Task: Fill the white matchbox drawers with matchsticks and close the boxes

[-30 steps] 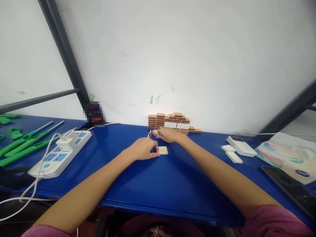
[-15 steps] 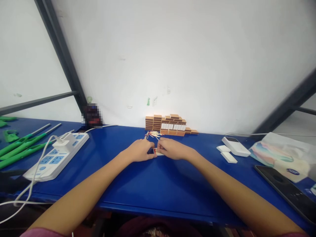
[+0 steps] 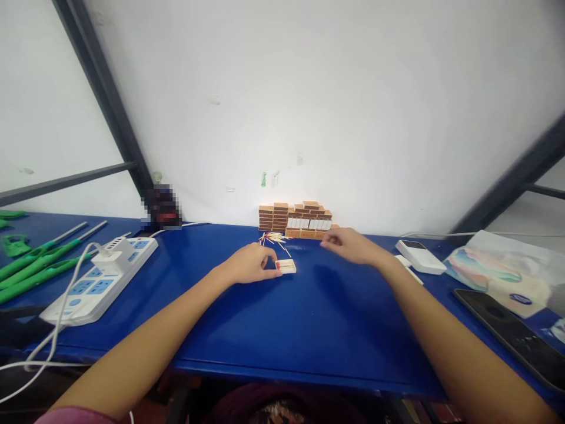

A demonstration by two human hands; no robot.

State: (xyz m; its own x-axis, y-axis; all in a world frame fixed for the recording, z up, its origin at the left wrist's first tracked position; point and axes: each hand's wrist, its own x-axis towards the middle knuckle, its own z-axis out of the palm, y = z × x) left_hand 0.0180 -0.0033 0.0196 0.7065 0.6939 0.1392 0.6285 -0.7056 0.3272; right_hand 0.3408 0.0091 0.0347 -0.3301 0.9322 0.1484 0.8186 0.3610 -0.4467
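My left hand grips the left end of a small white matchbox tray between thumb and fingers. Matches with red heads lie inside the tray, their heads toward my left hand. Behind it, a loose heap of matches is spread on the blue tabletop. My right hand is in front of the right end of the stacked matchboxes, apart from the tray. Its fingers are curled, and whatever they may hold is hidden.
On the left are a white power strip with cables and green long-necked tools. To the right lie a white device, small white pieces, a tissue pack and a black phone. A wall rises behind the matchboxes.
My right hand has left the tray and moved right and back, to the right end of the matchbox stack. The tray now shows fully; my left hand stays on it.
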